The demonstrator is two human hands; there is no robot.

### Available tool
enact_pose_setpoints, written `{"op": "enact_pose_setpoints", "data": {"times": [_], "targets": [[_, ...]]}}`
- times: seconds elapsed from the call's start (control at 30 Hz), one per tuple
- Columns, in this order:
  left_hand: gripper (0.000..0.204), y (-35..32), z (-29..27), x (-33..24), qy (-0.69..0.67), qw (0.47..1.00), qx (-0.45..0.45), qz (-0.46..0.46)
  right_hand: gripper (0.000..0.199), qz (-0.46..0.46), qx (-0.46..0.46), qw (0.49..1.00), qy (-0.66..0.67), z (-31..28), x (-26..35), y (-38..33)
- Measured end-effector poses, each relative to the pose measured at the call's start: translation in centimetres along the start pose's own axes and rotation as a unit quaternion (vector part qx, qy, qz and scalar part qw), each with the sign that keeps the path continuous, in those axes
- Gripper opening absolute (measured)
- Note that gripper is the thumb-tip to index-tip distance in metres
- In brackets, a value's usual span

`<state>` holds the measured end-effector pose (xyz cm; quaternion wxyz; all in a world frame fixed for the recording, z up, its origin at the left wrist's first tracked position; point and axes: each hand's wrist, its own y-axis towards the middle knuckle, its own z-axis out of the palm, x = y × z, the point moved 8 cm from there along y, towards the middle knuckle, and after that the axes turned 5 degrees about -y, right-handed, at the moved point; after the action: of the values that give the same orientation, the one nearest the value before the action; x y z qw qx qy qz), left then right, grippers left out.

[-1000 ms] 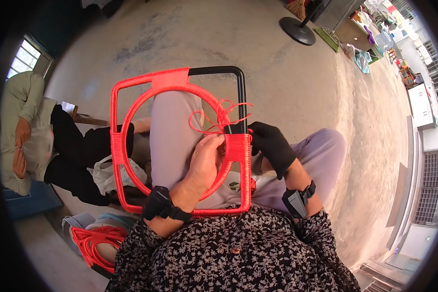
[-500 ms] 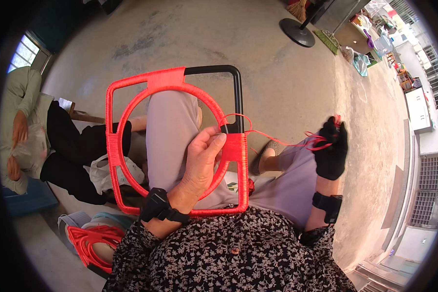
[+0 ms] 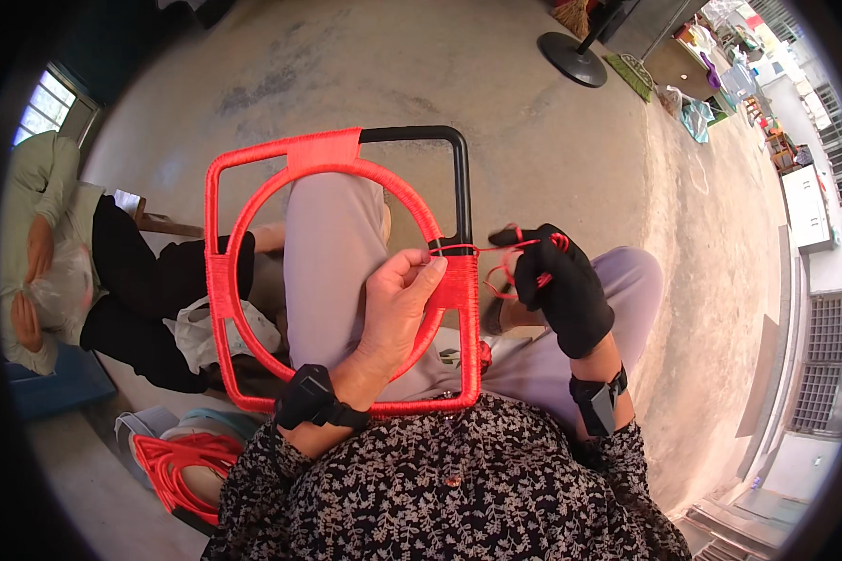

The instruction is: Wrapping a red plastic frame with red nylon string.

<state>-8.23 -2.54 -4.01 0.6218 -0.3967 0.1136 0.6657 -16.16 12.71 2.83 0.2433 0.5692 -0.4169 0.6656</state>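
Frame (image 3: 326, 152) lies over the person's left thigh (image 3: 332, 243), its lower edge by the shirt (image 3: 440, 477). Red wrapping covers most of it; the upper right corner shows bare black. Left hand (image 3: 393, 304), ungloved, grasps the frame at the ring's right side. Right hand (image 3: 566, 294), black-gloved, is closed on looped red cord (image 3: 489, 249), which runs across to the frame beside the left fingertips.

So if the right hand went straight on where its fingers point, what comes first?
Besides the red cord it holds, the right hand would probably meet the bare black bar, though depth is unclear.
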Motion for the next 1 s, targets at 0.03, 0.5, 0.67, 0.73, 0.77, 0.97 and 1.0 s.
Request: {"op": "enact_pose_setpoints", "data": {"times": [0.03,0.5,0.67,0.73,0.77,0.97,1.0], "targets": [[0.016,0.0,0.0,0.1,-0.002,1.000,-0.002,-0.008,0.026,-0.034,0.016,0.999,0.008,0.6,0.6,-0.1],[0.012,0.4,-0.2,0.4,0.041,0.999,-0.006,-0.034,0.027,0.002,-0.208,0.941,-0.268,-10.2,-1.2,-1.6],[0.012,0.4,-0.6,0.5,0.049,0.998,-0.027,-0.022,0.021,0.024,-0.103,0.986,-0.127,-8.2,-1.6,-2.4],[0.015,0.5,-1.2,0.8,0.045,0.998,-0.030,-0.011,0.025,0.087,0.026,0.973,-0.213,-4.6,-2.3,-2.8],[0.015,0.5,-1.1,0.9,0.047,0.998,-0.028,-0.011,0.027,0.090,0.100,0.960,-0.244,-2.0,-2.4,-2.9],[0.016,-0.4,0.0,1.2,0.091,0.992,-0.024,-0.079,0.051,-0.034,0.253,0.891,-0.376,5.3,-7.8,0.8],[0.016,-0.4,0.2,1.2,0.094,0.992,-0.028,-0.079,0.051,-0.064,0.186,0.926,-0.324,4.9,-7.5,1.6]]}}
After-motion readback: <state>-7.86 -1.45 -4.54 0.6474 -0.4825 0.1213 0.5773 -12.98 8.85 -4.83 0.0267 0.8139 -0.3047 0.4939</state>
